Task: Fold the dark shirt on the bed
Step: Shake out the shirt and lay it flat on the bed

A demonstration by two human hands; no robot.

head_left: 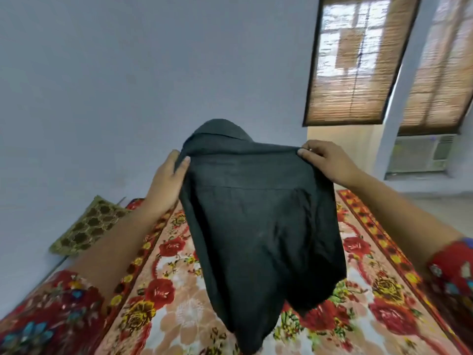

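The dark shirt point(258, 226) hangs in the air above the bed point(179, 316), held up by its two shoulders. My left hand point(167, 180) grips the left shoulder, thumb on the near side of the cloth. My right hand point(325, 160) pinches the right shoulder seam between thumb and fingers. The collar flops away from me at the top. The shirt's lower part droops down towards the floral bedspread, partly doubled on itself.
A floral red and cream bedspread covers the bed. A brown patterned cushion point(87, 226) leans against the blue wall at the left. Windows with bamboo blinds point(355, 60) and an air conditioner point(422, 152) are at the back right.
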